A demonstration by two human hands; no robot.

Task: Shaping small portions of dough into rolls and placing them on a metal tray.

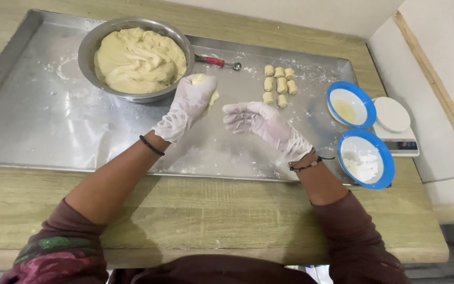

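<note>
Head view looked down over dark maroon sleeves [353, 236] at the near edge, both forearms reaching forward across a pale wooden tabletop [211, 221] dusted with flour. Each wrist wore a thin dark cord bracelet.

Beyond the tabletop's front strip lay a large, shallow, floured steel tray [38, 126], and both gloved hands hovered over its middle. The left hand [189, 105], in a thin translucent white glove, had its grip curled shut around a small pale yellow lump of dough [200, 80], which showed above the fingers and at the thumb side. The right hand [258, 122], gloved the same way, was just beside it, palm turned up and fingers loosely spread, its grip empty; the fingertips pointed toward the left hand without clearly touching it or the dough.

At the right end of the tray sat two round blue-rimmed white bowls: the nearer bowl [366, 158] held white powder, the farther bowl [350, 106] a little yellowish liquid. Just right of them stood a small white kitchen scale with a round platform [392, 118].

Farther back, seven short pale dough rolls [279, 84] lay in a loose cluster on the tray. A metal scoop with a red handle [217, 62] rested beside a wide round steel bowl [93, 44], which was filled with soft pale yellow dough [137, 59] at the tray's far left.
</note>
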